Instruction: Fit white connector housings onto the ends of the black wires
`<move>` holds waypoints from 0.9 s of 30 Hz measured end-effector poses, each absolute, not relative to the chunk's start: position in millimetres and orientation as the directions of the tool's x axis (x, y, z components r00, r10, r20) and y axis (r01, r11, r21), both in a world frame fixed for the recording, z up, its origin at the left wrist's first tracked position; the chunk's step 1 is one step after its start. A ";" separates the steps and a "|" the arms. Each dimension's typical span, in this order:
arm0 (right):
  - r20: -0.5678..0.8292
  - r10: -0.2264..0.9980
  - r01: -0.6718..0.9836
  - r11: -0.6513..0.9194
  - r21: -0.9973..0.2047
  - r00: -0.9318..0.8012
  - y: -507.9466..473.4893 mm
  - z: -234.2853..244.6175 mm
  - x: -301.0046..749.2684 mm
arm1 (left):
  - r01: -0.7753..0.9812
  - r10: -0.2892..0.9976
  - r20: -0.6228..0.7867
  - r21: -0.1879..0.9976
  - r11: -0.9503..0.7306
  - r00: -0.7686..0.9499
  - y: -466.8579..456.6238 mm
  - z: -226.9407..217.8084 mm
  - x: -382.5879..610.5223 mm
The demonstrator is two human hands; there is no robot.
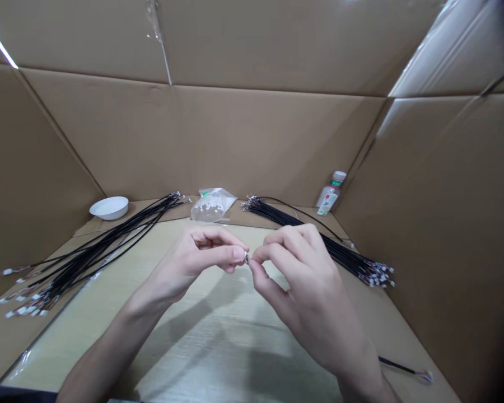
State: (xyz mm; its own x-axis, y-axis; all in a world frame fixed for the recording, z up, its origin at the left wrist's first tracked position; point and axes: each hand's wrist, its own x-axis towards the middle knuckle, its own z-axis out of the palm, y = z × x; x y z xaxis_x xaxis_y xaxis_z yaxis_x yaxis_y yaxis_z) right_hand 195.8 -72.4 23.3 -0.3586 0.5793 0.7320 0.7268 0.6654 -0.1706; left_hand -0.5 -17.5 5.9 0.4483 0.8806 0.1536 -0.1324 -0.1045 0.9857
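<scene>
My left hand (197,257) pinches a small white connector (246,256) between thumb and forefinger, above the middle of the table. Right against it, the thumb and forefinger of my right hand (304,285) are closed on the thin wires at the connector. The fingertips of both hands nearly meet, and they cover most of the small parts. From behind my right forearm a black cable (397,365) runs out to the lower right, ending in coloured wires and a white connector. Whether it is the same cable as the one in my fingers is hidden.
A bundle of black cables (105,246) lies on the left, another bundle (340,252) on the right. At the back are a white bowl (109,208), a clear bag (212,206) of small white pieces and a bottle (330,195). Cardboard walls (277,145) enclose the table (218,347).
</scene>
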 end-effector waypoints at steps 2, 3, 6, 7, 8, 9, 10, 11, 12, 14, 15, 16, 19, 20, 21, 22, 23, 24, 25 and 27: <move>0.706 0.594 0.739 0.657 -0.149 -0.386 -71.3 23.0 196.5 | -0.103 0.883 0.129 0.990 -0.092 0.451 -16.6 4.8 1.0; 0.694 0.602 0.748 0.650 -0.139 -0.394 -70.8 22.7 197.1 | -0.092 0.883 0.120 0.992 -0.087 0.455 -16.1 4.3 1.8; 0.681 0.610 0.765 0.634 -0.113 -0.405 -70.4 21.6 199.0 | -0.084 0.875 0.102 0.994 -0.070 0.472 -14.5 3.0 4.1; 0.682 0.609 0.770 0.630 -0.104 -0.406 -70.4 21.2 199.4 | -0.089 0.873 0.101 0.994 -0.066 0.478 -14.0 2.6 4.7; 0.684 0.607 0.775 0.624 -0.096 -0.405 -70.5 20.7 199.5 | -0.093 0.870 0.101 0.994 -0.064 0.483 -13.4 2.2 5.1; 0.686 0.606 0.782 0.617 -0.086 -0.402 -70.6 20.1 199.4 | -0.096 0.867 0.101 0.993 -0.061 0.488 -13.0 1.7 5.3; 0.691 0.605 0.791 0.607 -0.078 -0.397 -70.6 19.4 199.0 | -0.097 0.865 0.099 0.994 -0.058 0.491 -12.5 1.2 5.5; 0.695 0.604 0.799 0.597 -0.070 -0.390 -70.5 18.6 198.4 | -0.096 0.866 0.095 0.994 -0.054 0.491 -12.2 0.8 5.6; 0.701 0.600 0.806 0.588 -0.060 -0.385 -70.4 17.7 197.7 | -0.092 0.868 0.090 0.994 -0.051 0.488 -11.8 0.4 5.7; 0.712 0.587 0.816 0.577 -0.033 -0.386 -70.0 15.7 196.3 | -0.082 0.874 0.082 0.995 -0.048 0.480 -11.1 -0.1 6.0; 0.715 0.578 0.818 0.575 -0.016 -0.393 -69.7 14.7 195.7 | -0.075 0.877 0.079 0.996 -0.049 0.475 -10.7 -0.2 6.3; 0.719 0.569 0.820 0.573 0.003 -0.400 -69.3 13.9 195.3 | -0.068 0.880 0.077 0.996 -0.051 0.468 -10.5 -0.3 6.7; 0.723 0.516 0.813 0.573 0.107 -0.459 -67.2 12.6 195.1 | -0.061 0.897 0.083 0.996 -0.063 0.434 -10.0 -0.4 7.0; 0.722 0.486 0.803 0.575 0.159 -0.492 -66.2 12.7 195.5 | -0.064 0.901 0.090 0.996 -0.069 0.425 -10.0 -0.4 6.7; 0.718 0.456 0.789 0.578 0.210 -0.526 -64.9 13.0 196.0 | -0.068 0.903 0.096 0.995 -0.075 0.420 -10.1 -0.3 6.1; 0.713 0.426 0.772 0.583 0.254 -0.557 -63.4 13.4 196.7 | -0.075 0.903 0.103 0.994 -0.079 0.418 -10.3 0.0 5.2; 0.707 0.403 0.755 0.590 0.284 -0.581 -61.7 13.6 197.4 | -0.083 0.901 0.110 0.993 -0.083 0.419 -10.6 0.5 4.1; 0.704 0.389 0.744 0.598 0.298 -0.594 -59.9 13.7 198.1 | -0.094 0.899 0.118 0.992 -0.086 0.422 -11.0 1.3 2.9; 0.711 0.376 0.738 0.608 0.294 -0.594 -58.0 13.5 198.7 | -0.111 0.896 0.128 0.990 -0.089 0.424 -11.5 2.2 1.7; 0.746 0.369 0.724 0.655 0.215 -0.555 -54.1 12.7 199.6 | -0.153 0.892 0.146 0.984 -0.088 0.427 -12.8 4.4 -0.2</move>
State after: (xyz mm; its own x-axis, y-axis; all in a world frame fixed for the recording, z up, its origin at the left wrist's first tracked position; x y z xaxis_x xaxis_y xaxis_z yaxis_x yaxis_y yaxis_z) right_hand 199.6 -54.1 12.7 -0.5551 0.3687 0.7455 0.7241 0.6553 0.2150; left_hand -0.2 -12.8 4.4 0.4271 0.8923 0.1461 -0.1529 -0.0879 0.9843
